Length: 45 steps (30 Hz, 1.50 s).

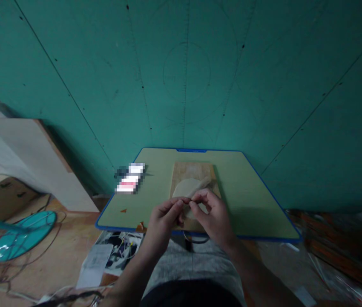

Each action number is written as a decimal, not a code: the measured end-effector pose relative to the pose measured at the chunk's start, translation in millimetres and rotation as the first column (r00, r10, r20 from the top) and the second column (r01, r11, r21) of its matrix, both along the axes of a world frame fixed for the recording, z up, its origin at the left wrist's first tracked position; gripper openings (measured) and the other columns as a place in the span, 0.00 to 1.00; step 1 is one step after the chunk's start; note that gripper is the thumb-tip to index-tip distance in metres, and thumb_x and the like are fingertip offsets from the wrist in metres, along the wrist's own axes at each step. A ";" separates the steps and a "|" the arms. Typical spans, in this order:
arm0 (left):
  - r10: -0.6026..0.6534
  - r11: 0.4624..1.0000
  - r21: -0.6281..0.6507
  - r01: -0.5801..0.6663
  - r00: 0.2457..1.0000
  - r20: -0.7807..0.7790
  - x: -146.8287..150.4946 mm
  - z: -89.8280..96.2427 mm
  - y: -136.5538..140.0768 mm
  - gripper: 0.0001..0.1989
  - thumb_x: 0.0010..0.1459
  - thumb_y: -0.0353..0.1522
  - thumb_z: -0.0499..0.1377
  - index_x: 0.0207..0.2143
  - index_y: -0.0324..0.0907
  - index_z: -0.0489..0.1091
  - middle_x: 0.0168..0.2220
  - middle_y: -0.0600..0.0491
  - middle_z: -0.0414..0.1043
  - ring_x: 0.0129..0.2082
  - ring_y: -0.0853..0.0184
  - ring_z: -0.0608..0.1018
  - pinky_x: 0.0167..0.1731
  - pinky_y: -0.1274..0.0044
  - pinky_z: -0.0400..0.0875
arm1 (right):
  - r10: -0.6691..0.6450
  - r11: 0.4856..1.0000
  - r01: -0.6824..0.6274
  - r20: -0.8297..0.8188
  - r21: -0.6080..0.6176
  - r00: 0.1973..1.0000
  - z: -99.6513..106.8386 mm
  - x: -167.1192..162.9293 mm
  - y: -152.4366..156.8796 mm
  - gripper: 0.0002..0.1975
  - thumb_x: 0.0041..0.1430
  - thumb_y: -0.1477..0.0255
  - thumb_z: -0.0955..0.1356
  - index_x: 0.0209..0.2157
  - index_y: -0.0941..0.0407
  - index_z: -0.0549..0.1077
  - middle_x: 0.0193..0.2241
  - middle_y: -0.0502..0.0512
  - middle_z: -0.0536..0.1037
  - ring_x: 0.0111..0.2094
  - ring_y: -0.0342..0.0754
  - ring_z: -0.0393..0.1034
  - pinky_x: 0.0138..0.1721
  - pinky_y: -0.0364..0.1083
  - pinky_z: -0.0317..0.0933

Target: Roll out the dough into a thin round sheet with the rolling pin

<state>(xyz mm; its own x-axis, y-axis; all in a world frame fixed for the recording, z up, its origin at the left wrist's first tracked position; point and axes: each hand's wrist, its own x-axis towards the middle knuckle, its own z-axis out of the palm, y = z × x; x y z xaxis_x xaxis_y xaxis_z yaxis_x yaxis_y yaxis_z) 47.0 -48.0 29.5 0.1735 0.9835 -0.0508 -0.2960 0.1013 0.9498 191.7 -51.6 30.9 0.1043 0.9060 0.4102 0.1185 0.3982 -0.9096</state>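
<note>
My left hand point(167, 214) and my right hand point(211, 213) meet above the near part of a wooden board point(193, 167). Thumb and forefinger are pinched together on each hand. Something small and dark seems to sit between the fingertips, too small and dim to name. Beneath the hands, a pale, flat, rounded piece point(185, 186) lies on the board, its right edge raised like a fold or strip. What it is made of does not show, and the hands hide part of it.
The board rests on a pale green tabletop point(251, 200) with a blue rim. At left on it are a pixelated bright rectangle point(131, 179) and brown scraps point(140, 226). A green wall point(187, 85) stands behind. A teal round base point(24, 236) and cables lie on the floor.
</note>
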 end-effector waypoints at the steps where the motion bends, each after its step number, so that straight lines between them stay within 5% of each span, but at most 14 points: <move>1: 0.000 1.000 0.002 0.000 1.000 0.004 0.3 0.0 -0.3 0.23 0.47 0.49 0.70 0.34 0.38 0.81 0.16 0.59 0.63 0.19 0.75 0.65 0.21 0.83 0.59 | -0.001 1.000 0.001 0.018 0.007 1.000 0.6 -0.5 -0.4 0.02 0.54 0.70 0.69 0.29 0.53 0.72 0.27 0.48 0.78 0.30 0.45 0.75 0.34 0.43 0.68; 8: 0.026 0.997 0.073 -0.018 0.994 -0.111 -1.5 1.6 -2.4 0.21 0.51 0.46 0.68 0.37 0.36 0.82 0.18 0.57 0.67 0.19 0.73 0.67 0.22 0.81 0.63 | -0.016 1.000 0.014 0.114 0.017 0.993 2.4 0.1 0.5 0.02 0.54 0.71 0.67 0.29 0.53 0.72 0.26 0.49 0.78 0.30 0.46 0.74 0.34 0.43 0.67; 17: 0.110 0.929 0.363 0.070 0.884 -0.453 -5.4 6.4 -8.5 0.17 0.59 0.38 0.59 0.44 0.39 0.81 0.23 0.53 0.76 0.23 0.67 0.75 0.25 0.78 0.70 | -0.017 1.000 0.020 0.200 -0.011 0.980 1.5 -1.3 1.8 0.01 0.52 0.72 0.65 0.29 0.52 0.68 0.25 0.48 0.75 0.29 0.45 0.70 0.33 0.43 0.65; 25: 0.457 0.815 0.577 -0.047 0.665 -0.591 -52.3 -8.9 8.4 0.10 0.58 0.38 0.59 0.29 0.42 0.73 0.27 0.51 0.78 0.27 0.65 0.78 0.29 0.77 0.72 | -0.035 0.998 0.045 0.287 -0.031 0.957 -0.6 41.7 17.8 0.11 0.63 0.66 0.63 0.28 0.52 0.71 0.26 0.51 0.78 0.31 0.47 0.73 0.34 0.44 0.64; 28: 0.462 0.811 0.585 0.015 0.599 -0.654 -63.8 -27.0 3.1 0.14 0.65 0.39 0.53 0.33 0.42 0.75 0.33 0.48 0.80 0.34 0.62 0.81 0.35 0.73 0.76 | -0.068 0.997 0.082 0.482 -0.008 0.874 -14.9 49.2 36.4 0.11 0.66 0.67 0.62 0.35 0.54 0.74 0.34 0.56 0.80 0.38 0.51 0.75 0.41 0.47 0.66; 33: 0.443 0.744 0.621 0.245 0.515 -0.734 -51.1 -57.9 -2.4 0.16 0.68 0.36 0.52 0.52 0.41 0.73 0.52 0.42 0.77 0.51 0.57 0.79 0.50 0.66 0.75 | -0.074 0.997 0.018 0.848 0.076 0.525 -39.4 19.3 70.3 0.16 0.66 0.72 0.62 0.51 0.60 0.75 0.54 0.68 0.75 0.59 0.58 0.66 0.62 0.57 0.56; 37: 0.479 0.715 0.645 0.270 0.483 -0.733 -48.7 -71.3 2.9 0.17 0.68 0.34 0.52 0.56 0.41 0.72 0.52 0.42 0.76 0.52 0.56 0.78 0.51 0.63 0.76 | 0.004 0.998 -0.062 0.942 0.017 0.335 -38.3 -9.3 100.0 0.19 0.68 0.71 0.61 0.55 0.60 0.73 0.60 0.67 0.70 0.63 0.57 0.60 0.66 0.58 0.46; 40: 0.511 0.725 0.653 0.218 0.464 -0.723 -56.4 -72.1 5.2 0.16 0.69 0.32 0.52 0.54 0.43 0.73 0.50 0.43 0.77 0.52 0.57 0.78 0.50 0.64 0.76 | 0.100 0.993 -0.092 0.954 -0.077 0.283 -31.8 -32.5 124.5 0.19 0.67 0.68 0.63 0.55 0.58 0.74 0.59 0.64 0.72 0.63 0.57 0.61 0.66 0.58 0.46; 45: 0.512 0.725 0.654 0.214 0.468 -0.720 -65.9 -69.1 -0.3 0.15 0.67 0.30 0.53 0.50 0.46 0.76 0.56 0.42 0.73 0.53 0.56 0.78 0.50 0.64 0.76 | 0.109 0.993 -0.078 0.938 -0.088 0.329 -27.9 -70.5 154.4 0.17 0.67 0.71 0.62 0.54 0.53 0.74 0.55 0.59 0.76 0.59 0.54 0.65 0.63 0.57 0.52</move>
<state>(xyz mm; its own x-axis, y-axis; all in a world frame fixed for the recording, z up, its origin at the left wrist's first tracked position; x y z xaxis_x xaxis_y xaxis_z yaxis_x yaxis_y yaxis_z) -18.9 -48.3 -39.7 0.2477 0.8257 0.5068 0.6974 -0.5151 0.4983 121.2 102.8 3.0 -0.4223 0.8930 0.1556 0.8641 0.4485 -0.2284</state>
